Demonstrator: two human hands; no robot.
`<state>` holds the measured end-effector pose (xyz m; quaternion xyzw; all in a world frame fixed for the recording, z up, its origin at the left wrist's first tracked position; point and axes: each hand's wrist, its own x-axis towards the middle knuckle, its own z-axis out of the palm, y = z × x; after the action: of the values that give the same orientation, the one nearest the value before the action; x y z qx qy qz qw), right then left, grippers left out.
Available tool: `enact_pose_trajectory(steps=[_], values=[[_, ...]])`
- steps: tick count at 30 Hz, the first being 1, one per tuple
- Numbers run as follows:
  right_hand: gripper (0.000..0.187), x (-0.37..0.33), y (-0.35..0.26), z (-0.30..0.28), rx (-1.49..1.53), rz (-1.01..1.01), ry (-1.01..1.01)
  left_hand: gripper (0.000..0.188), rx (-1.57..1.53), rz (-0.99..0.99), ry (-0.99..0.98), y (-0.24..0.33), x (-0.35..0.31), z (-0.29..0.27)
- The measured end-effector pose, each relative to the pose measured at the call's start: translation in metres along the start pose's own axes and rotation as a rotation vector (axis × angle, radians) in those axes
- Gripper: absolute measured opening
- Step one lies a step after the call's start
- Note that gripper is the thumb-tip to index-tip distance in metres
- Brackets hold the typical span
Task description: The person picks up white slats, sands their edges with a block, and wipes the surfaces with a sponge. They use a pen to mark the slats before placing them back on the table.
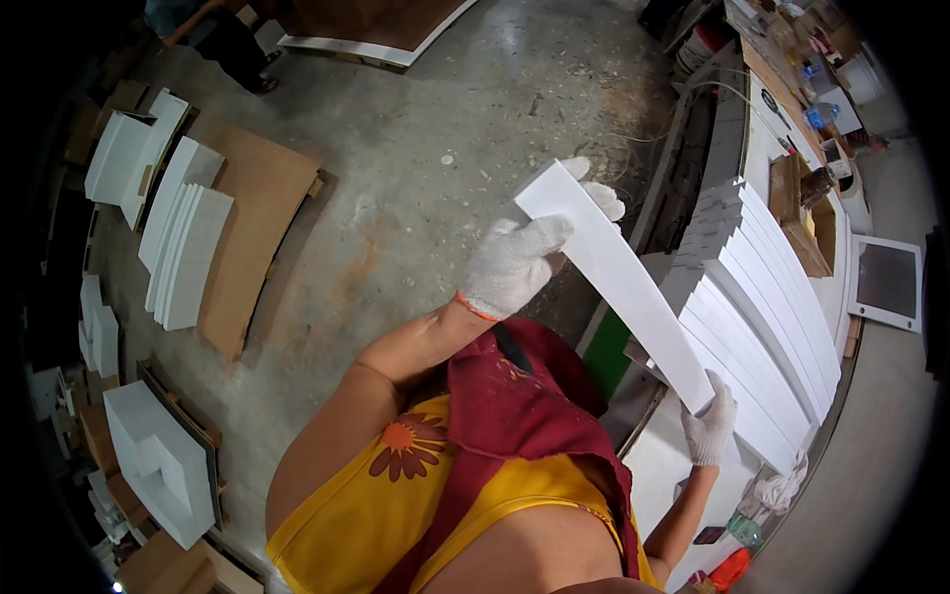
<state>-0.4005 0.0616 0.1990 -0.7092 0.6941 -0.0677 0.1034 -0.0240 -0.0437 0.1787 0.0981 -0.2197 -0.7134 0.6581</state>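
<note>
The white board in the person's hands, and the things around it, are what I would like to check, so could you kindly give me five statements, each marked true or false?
1. The left hand holds the white board near its upper end in the view, the right hand near its lower end. True.
2. Both hands are without gloves. False: both wear white gloves.
3. More white boards lie at the person's right. True.
4. The person's apron is blue. False: the apron is dark red.
5. The large brown sheet is to the person's right. False: the brown sheet is to the left.
</note>
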Motion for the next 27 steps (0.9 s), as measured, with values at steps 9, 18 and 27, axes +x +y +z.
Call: enact_pose_trajectory(steps=[9,18,27], values=[[0.072,0.040,0.031,-0.045,0.243,0.124,-0.431,0.077,0.147,0.039,-0.026,-0.014,0.062,0.005],[0.064,0.121,0.082,-0.121,-0.050,-0.075,-0.285,0.091,0.211,0.093,-0.123,-0.059,0.122,0.009],[0.059,0.208,0.128,-0.104,0.016,-0.054,-0.279,0.091,0.531,-0.008,-0.157,-0.051,0.208,-0.016]])
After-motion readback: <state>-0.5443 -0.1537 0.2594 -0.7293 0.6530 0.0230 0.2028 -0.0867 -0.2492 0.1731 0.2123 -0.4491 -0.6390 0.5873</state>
